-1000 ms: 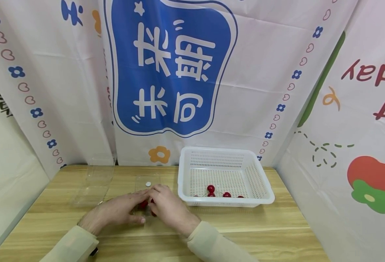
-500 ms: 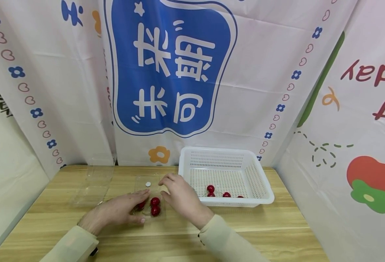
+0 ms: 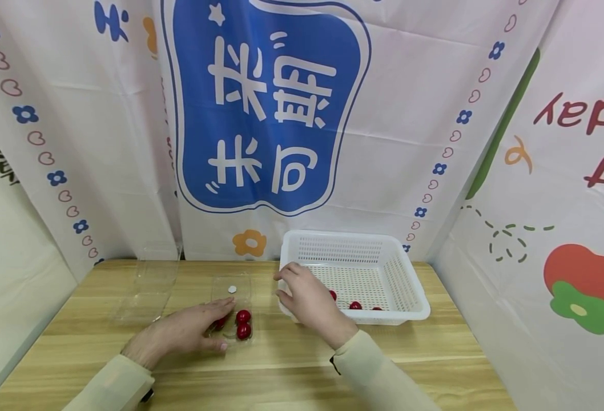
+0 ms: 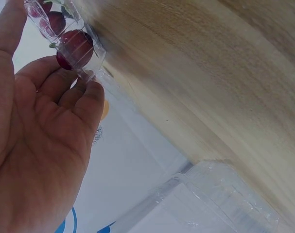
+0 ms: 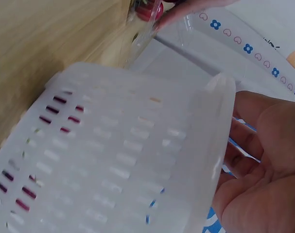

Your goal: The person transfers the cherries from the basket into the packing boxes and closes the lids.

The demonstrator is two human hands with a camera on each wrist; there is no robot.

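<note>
My left hand holds the left side of a clear plastic clamshell box, which lies unfolded on the table. Thumb and fingertips meet its edges in the left wrist view. Two red cherries show in the box's near half, and others are partly hidden by the left hand. Over the left rim of a white perforated basket hovers my right hand, its fingers loosely bent with nothing in them. Several cherries lie in the basket, some behind its front wall and the right hand.
Another clear plastic box stands with its lid raised at the back left of the wooden table. A printed cloth hangs behind, and more cloth closes in both sides.
My right hand has left the cherries in the box and moved right to the basket's left rim, uncovering two cherries. The left hand has stayed at the box.
</note>
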